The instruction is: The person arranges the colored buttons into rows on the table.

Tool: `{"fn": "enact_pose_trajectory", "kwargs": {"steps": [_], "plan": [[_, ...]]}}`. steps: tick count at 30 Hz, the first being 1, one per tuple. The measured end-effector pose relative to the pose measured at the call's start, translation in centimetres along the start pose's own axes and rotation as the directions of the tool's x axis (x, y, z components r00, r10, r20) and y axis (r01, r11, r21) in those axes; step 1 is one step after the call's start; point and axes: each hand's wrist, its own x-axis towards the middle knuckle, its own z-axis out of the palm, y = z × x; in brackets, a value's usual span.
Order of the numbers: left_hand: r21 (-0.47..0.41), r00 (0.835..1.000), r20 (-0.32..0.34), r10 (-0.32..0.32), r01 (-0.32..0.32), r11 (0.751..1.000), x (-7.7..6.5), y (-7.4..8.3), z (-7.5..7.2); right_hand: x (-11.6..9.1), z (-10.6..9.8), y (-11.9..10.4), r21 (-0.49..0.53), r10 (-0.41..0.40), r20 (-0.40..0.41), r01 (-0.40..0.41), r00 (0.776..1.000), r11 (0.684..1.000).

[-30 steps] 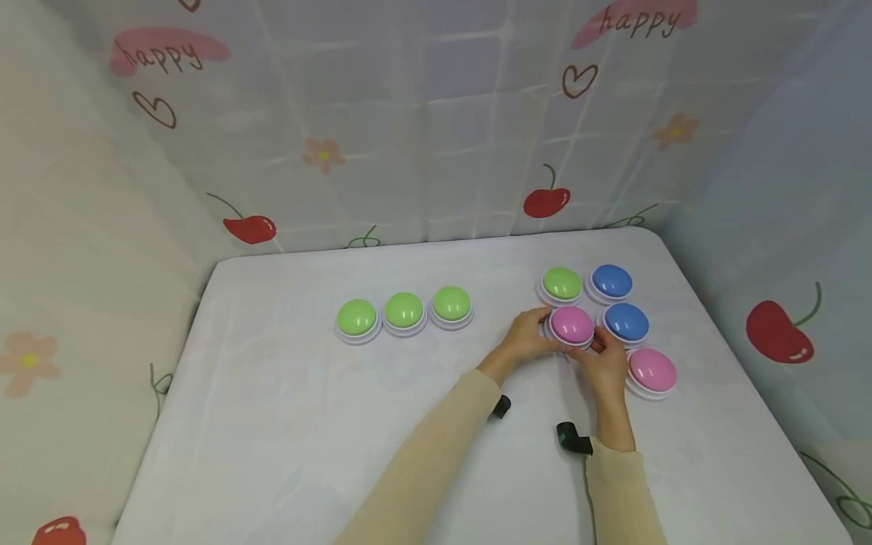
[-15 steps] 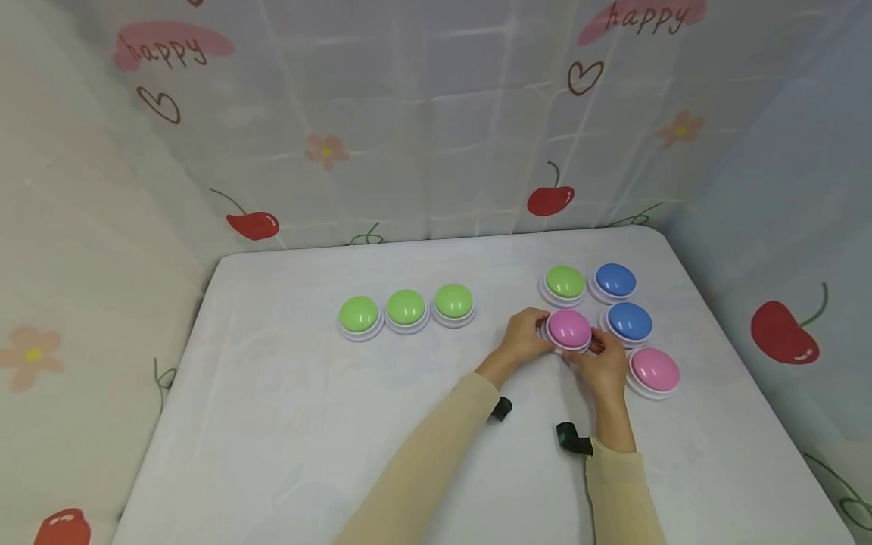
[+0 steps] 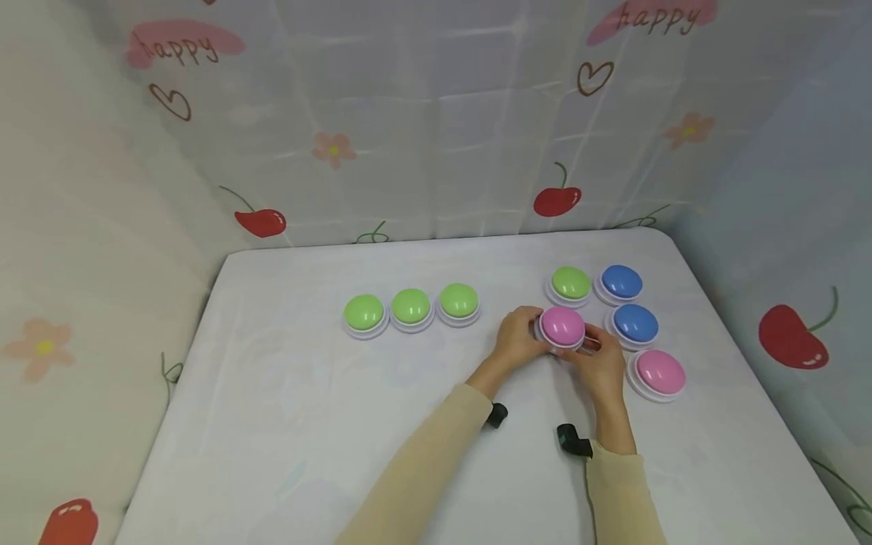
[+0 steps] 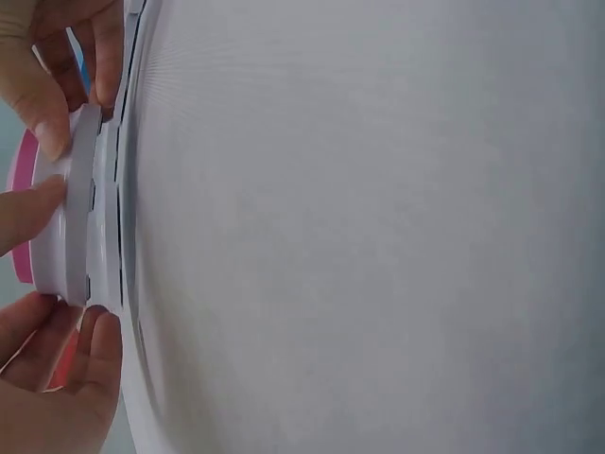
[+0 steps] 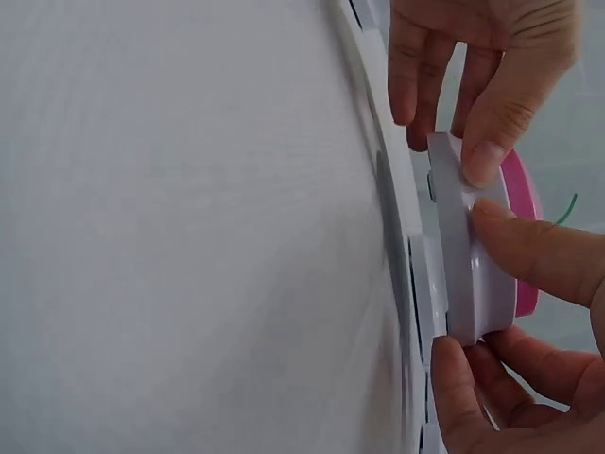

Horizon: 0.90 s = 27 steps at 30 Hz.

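The left hand (image 3: 518,339) and right hand (image 3: 602,366) pinched one pink button (image 3: 562,327) by its sides, on the near side of the rightmost green button (image 3: 571,283). Holding it flat and gently seemed best.

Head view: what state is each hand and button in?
Held pink button: dome up
Left hand: gripping that button
Right hand: gripping it
Other pink button: dome up, unheld
Two blue buttons: dome up, unheld
Three left green buttons: dome up, unheld
Fourth green button: dome up, unheld
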Motion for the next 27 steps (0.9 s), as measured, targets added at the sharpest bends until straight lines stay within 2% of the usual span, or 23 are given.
{"fn": "enact_pose_trajectory", "kwargs": {"steps": [5, 10, 17, 22, 27], "plan": [[-0.05, 0.994, -0.109, -0.007, 0.001, 0.999, -0.8, -0.1, -0.7, 0.5, 0.7, -0.7, 0.027, -0.025, 0.027, 0.024, 0.999, 0.999], [-0.089, 0.974, -0.224, -0.014, -0.006, 0.996, -1.2, -0.3, -1.3, 1.2, 1.5, -1.5, 0.059, -0.083, 0.042, 0.08, 0.996, 0.995], [-0.151, 0.925, -0.372, -0.076, 0.021, 0.988, -1.2, -0.9, -1.5, 2.2, 2.8, -2.8, 0.06, -0.113, 0.081, 0.109, 0.99, 0.992], [-0.181, 0.897, -0.421, -0.134, 0.062, 0.982, -1.3, -1.1, -1.6, 2.9, 3.5, -3.3, 0.063, -0.121, 0.12, 0.114, 0.985, 0.992], [-0.185, 0.882, -0.44, -0.171, 0.098, 0.978, -1.4, -1.1, -1.9, 3.6, 4.2, -3.7, 0.04, -0.121, 0.155, 0.116, 0.98, 0.992]]}}
